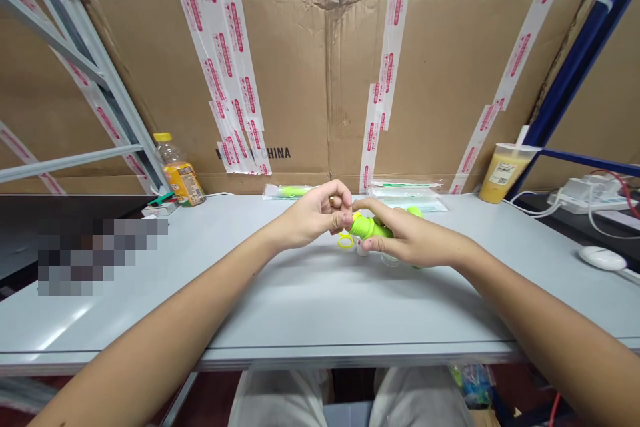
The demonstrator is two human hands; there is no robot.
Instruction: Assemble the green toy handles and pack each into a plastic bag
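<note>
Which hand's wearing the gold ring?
The left hand, with a gold ring on one finger; the right hand, on the lime-green plastic part, shows no ring.

Glossy green plastic piece (369,227), rough brown cardboard (300,80)

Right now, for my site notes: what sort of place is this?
Probably a workshop or packing room: a grey workbench, a taped cardboard carton and blue steel shelving suggest it.
</note>
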